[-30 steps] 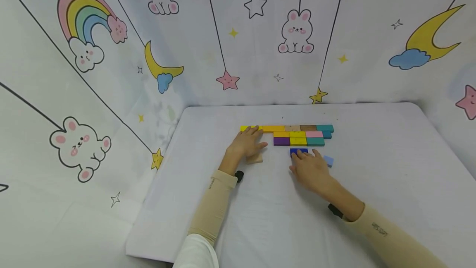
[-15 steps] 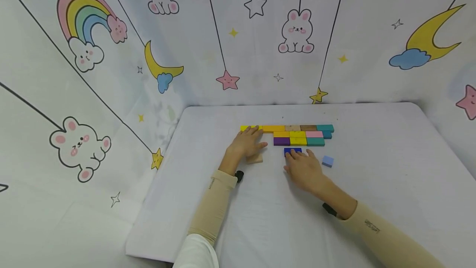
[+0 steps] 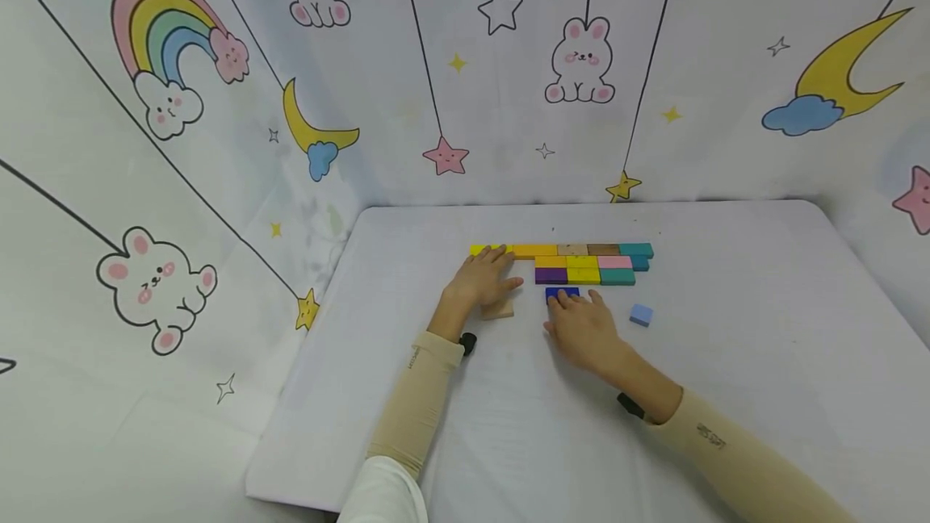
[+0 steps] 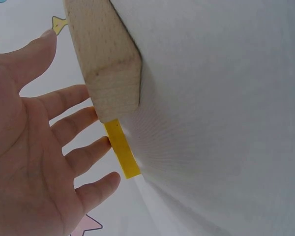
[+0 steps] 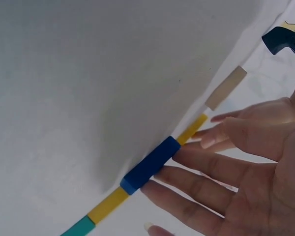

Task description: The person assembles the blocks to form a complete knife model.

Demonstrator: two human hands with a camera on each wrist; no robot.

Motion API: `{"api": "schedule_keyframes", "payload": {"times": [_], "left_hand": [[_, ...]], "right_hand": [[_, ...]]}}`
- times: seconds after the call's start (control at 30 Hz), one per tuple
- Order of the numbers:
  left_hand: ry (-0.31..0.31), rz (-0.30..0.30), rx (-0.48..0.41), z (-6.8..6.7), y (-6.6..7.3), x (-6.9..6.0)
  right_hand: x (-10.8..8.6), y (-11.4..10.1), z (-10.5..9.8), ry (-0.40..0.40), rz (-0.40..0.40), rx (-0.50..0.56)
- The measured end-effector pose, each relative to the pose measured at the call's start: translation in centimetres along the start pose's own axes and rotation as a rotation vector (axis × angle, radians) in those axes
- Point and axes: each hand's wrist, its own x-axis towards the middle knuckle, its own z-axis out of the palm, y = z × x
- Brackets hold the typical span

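With extended fingertips my right hand touches a dark blue block lying flat in front of the block rows; its thumb is apart from the block. My left hand has spread fingers resting on the bright yellow block at the left end of the back row. A plain wooden block lies beneath and beside the left hand, partly covered by it in the head view. In the left wrist view the wooden block looms large before a yellow block.
Joined rows of coloured blocks hold orange, brown, purple, pink and teal pieces. A light blue block lies to the right of my right hand. White cloth covers the table, with patterned fabric behind.
My right hand has slid the dark blue block leftward along the table, away from the light blue block. The left hand has stayed in place.
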Motion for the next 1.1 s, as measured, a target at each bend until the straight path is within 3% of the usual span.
{"api": "schedule_keyframes", "payload": {"times": [1.1], "left_hand": [[0.012,0.002,0.001,-0.1,0.1,-0.2]], "right_hand": [[1.3,-1.2,-0.1,-0.02,0.013,-0.003]]}}
